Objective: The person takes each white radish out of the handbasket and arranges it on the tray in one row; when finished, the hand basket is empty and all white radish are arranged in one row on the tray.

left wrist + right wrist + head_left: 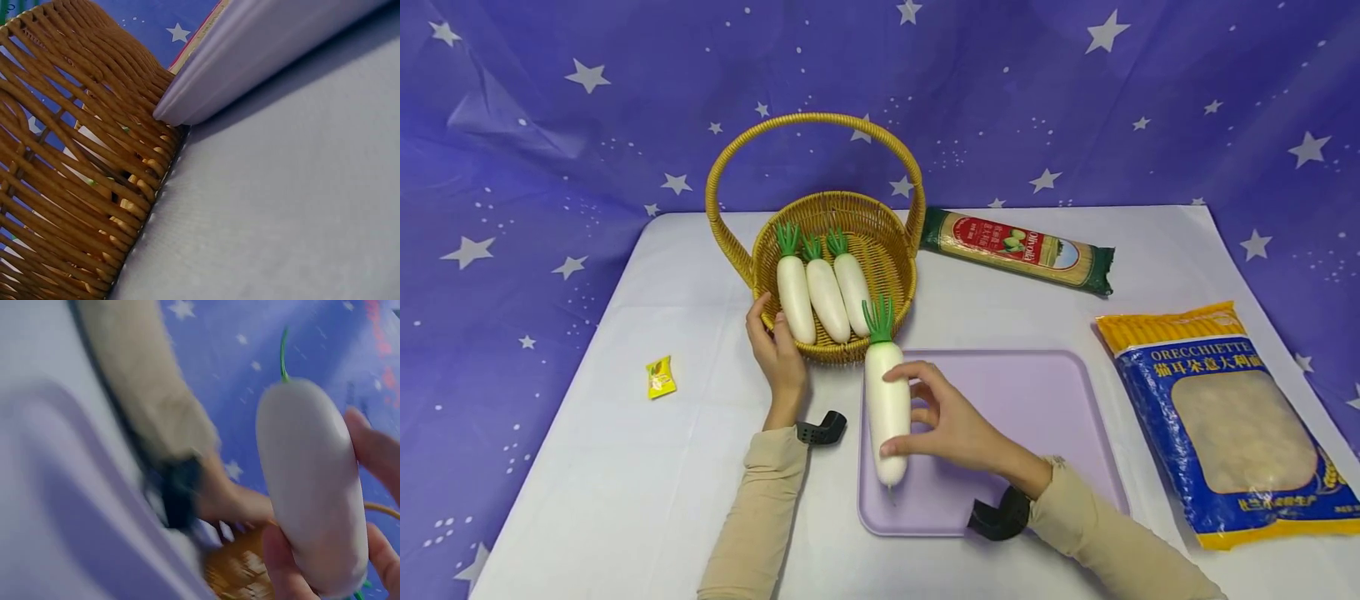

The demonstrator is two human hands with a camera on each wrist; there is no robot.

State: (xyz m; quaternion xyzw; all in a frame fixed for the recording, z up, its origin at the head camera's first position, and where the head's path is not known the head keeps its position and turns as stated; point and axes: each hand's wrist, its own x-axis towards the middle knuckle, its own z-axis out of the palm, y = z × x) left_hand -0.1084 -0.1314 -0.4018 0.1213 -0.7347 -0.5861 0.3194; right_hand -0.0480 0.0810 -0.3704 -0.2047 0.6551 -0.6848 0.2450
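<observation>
The right hand (958, 421) grasps a smooth white radish with a tuft of green leaves (887, 408), thumb near its lower end and fingers bent around its side; between them the hand is spread about as wide as the root is thick. The right wrist view shows fingertips pressing it from both sides. The radish is held over the left edge of a pale purple, round-cornered rectangular tray (1015, 433), its leaves pointing towards the basket and a thin green root tail at the near end.

The left hand (781, 362) grips the near left rim of a round, golden-brown woven basket with a tall arched handle (835, 198), its thumb reaching over the edge. The left wrist view shows only the basket and tray, so how the remaining fingers lie cannot be told. The basket's wall is glossy strands woven in rows with gaps between them; the handle is tightly wrapped.

Inside lie three more white radishes with green tops (829, 300), side by side, plump and tapered. Behind the tray rests a long, clear-and-green packet of spaghetti with a red label (1015, 250). To the right is a puffy blue-and-yellow plastic bag of orecchiette (1240, 425), and well apart on the left a small crinkled yellow wrapper (661, 377). All sit on a matte white cloth (625, 467).
</observation>
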